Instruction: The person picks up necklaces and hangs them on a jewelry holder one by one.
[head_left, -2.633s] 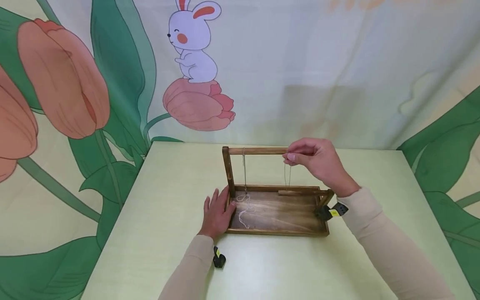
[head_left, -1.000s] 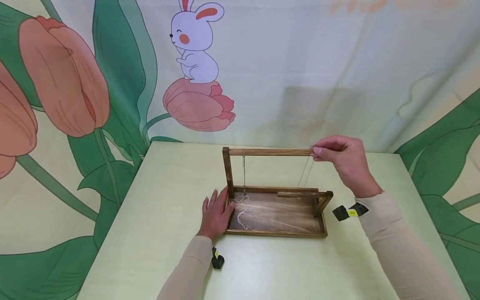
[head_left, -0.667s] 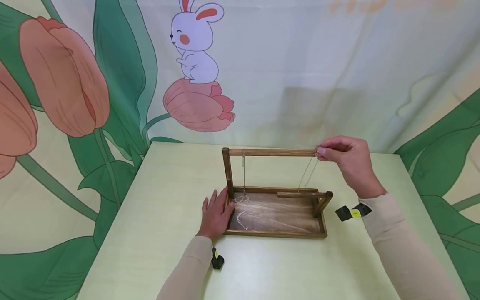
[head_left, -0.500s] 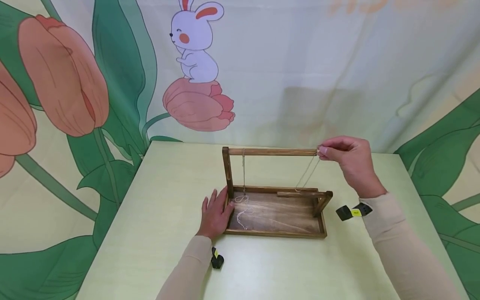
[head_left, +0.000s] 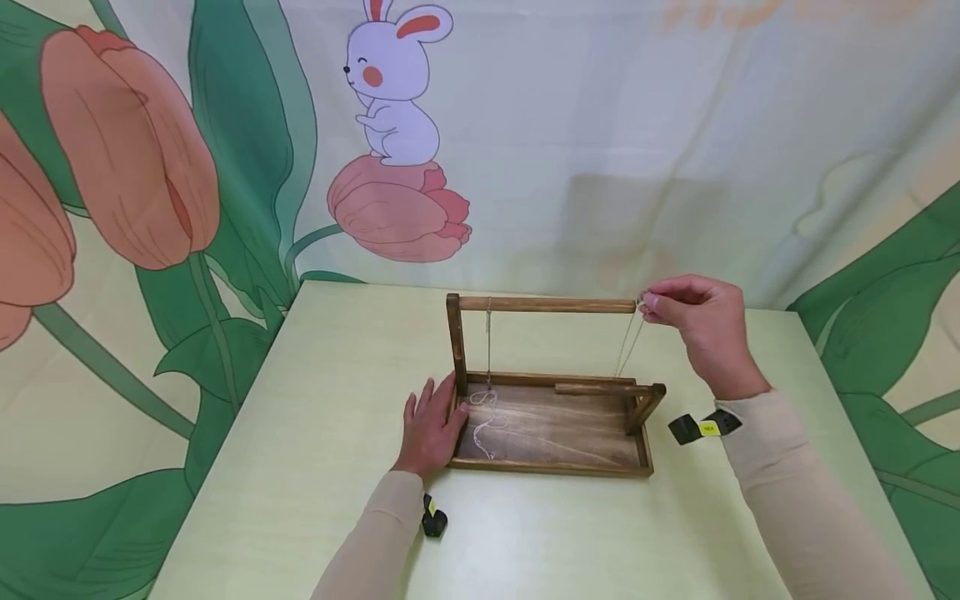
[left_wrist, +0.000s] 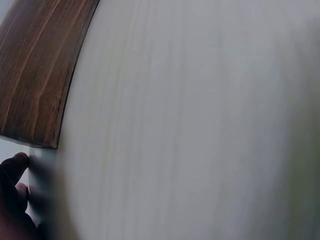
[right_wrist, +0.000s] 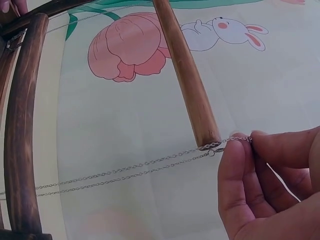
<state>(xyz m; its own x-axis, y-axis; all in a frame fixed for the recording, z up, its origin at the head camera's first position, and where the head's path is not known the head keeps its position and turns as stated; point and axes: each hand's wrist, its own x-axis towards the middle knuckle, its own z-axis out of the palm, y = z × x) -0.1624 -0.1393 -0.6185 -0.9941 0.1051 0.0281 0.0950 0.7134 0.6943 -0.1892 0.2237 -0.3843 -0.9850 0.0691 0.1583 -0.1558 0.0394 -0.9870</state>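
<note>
My right hand (head_left: 705, 329) pinches a thin silver chain necklace (right_wrist: 125, 170) between thumb and fingers. The necklace, with a small ring at its clasp, crosses the free end of the upper wooden bar (right_wrist: 187, 75); its two strands hang down toward the tray. My left hand (head_left: 431, 425) rests with fingers spread at the left end of the dark wooden tray stand (head_left: 551, 472). On the upper bar's left part hangs another necklace (head_left: 489, 346), its lower length lying loosely on the tray floor.
A shorter, lower bar (head_left: 600, 389) reaches left from a post (head_left: 645, 408) at the tray's right end. A taller post (head_left: 456, 346) carries the upper bar on the left. The stand sits on a pale table (head_left: 540, 542) before a rabbit-and-tulip printed cloth (head_left: 525, 100).
My right hand has moved right along the upper bar to its free end, carrying the necklace; in the last half second it shifted only slightly. My left hand stays at the tray.
</note>
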